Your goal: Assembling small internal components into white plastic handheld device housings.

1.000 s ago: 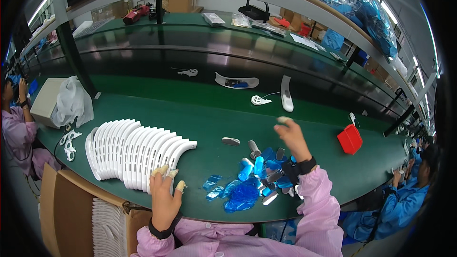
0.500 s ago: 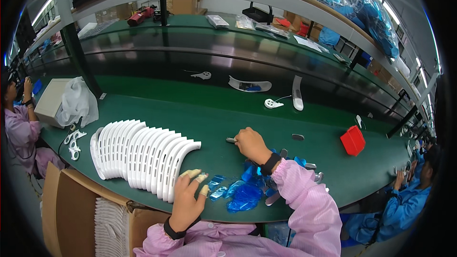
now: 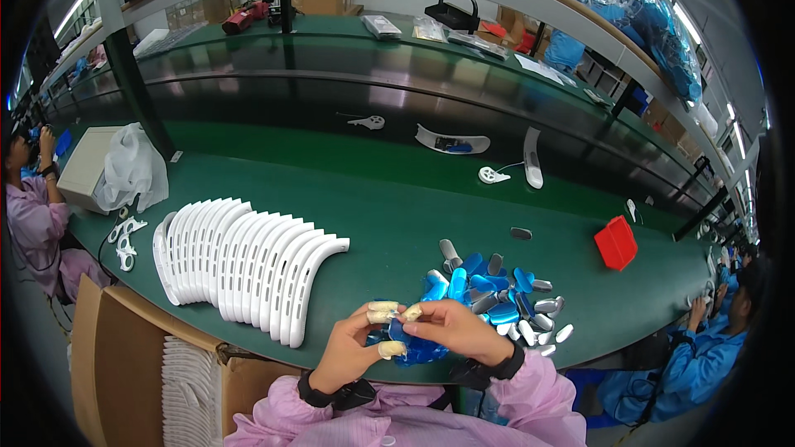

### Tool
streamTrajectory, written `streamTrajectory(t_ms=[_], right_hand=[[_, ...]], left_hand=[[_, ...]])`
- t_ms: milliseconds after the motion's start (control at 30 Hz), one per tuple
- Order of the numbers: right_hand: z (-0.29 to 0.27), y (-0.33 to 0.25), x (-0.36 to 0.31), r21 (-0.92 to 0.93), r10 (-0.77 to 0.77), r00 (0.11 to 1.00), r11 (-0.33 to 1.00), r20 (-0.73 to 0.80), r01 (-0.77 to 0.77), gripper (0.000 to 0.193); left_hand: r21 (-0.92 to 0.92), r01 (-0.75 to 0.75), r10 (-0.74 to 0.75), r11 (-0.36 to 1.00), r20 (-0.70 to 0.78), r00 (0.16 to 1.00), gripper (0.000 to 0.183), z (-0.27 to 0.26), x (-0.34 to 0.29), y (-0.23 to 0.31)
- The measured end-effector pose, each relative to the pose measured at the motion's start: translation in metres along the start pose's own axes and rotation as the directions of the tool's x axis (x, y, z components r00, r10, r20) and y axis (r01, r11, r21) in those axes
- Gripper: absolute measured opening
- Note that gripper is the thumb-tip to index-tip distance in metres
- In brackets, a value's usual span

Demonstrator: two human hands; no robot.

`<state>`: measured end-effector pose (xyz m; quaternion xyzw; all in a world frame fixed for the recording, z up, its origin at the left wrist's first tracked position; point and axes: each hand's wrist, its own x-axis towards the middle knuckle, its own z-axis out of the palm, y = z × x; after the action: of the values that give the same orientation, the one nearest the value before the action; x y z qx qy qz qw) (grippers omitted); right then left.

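Two hands pinching one small blue plastic piece (image 3: 396, 333), left hand (image 3: 352, 349) w/ right hand (image 3: 454, 329), both closed on it, pile of blue-and-grey oval parts (image 3: 497, 298) just beside, row of white curved slotted plastic shells (image 3: 240, 261) near on green bench (image 3: 373, 199).

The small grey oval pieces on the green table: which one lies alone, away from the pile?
The grey oval piece lying alone on the table, left of the red box.

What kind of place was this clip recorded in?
Most likely a factory assembly line: a long green workbench with a row of identical white curved parts, a pile of small blue and grey pieces, and a seated co-worker alongside.
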<state>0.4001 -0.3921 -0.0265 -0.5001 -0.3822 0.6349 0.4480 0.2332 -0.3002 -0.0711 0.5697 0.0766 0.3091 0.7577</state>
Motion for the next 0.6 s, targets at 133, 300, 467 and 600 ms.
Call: streamTrajectory(t_ms=[133,300,467,600], right_hand=[[0.021,0.003,-0.012,-0.500,-0.495,0.823,0.806,-0.279,0.315,0.016],[0.034,0.004,-0.016,-0.622,-0.596,0.749,0.712,-0.289,0.326,0.016],[0.033,0.008,-0.016,-0.583,-0.563,0.789,0.736,-0.246,0.344,0.013],[0.028,0.008,-0.016,-0.472,-0.471,0.862,0.813,-0.187,0.342,0.011]], left_hand=[[0.079,0.041,-0.031,0.996,-0.130,0.991,0.037,0.007,-0.005,0.002],[0.343,0.019,0.032,0.939,-0.142,0.989,0.032,0.006,-0.008,0.005],[0.414,0.050,-0.007,0.909,-0.105,0.994,0.031,0.005,-0.009,0.010],[0.402,0.103,-0.088,0.910,-0.056,0.995,0.033,0.001,-0.011,0.011]])
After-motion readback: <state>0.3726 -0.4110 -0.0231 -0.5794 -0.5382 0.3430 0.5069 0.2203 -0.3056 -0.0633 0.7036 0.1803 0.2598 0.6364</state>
